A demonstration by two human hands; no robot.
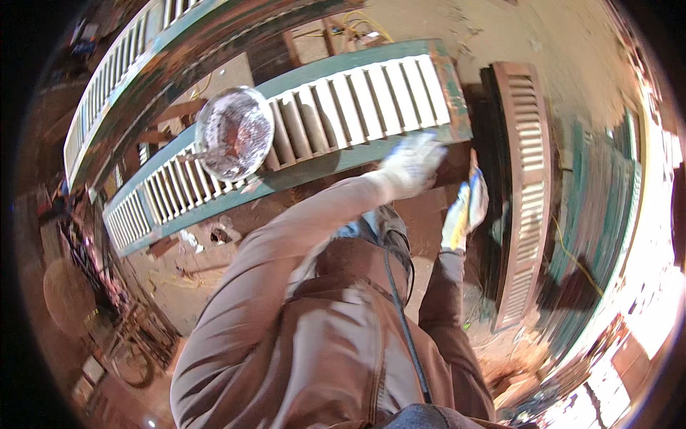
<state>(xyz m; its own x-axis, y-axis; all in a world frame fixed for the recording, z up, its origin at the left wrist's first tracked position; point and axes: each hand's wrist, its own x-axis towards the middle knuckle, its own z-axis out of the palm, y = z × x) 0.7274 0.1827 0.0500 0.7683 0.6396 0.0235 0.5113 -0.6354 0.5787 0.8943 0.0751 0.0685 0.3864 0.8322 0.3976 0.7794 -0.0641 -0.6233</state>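
Observation:
A long louvered shutter (357,146) with a worn green frame and pale slats lies across in front of me. My left hand (414,164), in a white and blue work glove, is over its near edge close to the right end. Motion smears the fingers, so whether they hold anything is unclear. To the right, my gloved right hand (466,211) is closed, and a thin brown stick-like piece (473,161) sticks out past its fingers. A round metal bucket (261,132) with reddish-brown residue inside sits on the shutter's slats, left of my hands.
A brown louvered shutter (530,171) stands close on my right, with stacked green panels (593,207) beyond it. Another long green shutter (128,61) lies at the far left. Yellow cord (354,25) and scraps (191,239) lie on the dirt floor.

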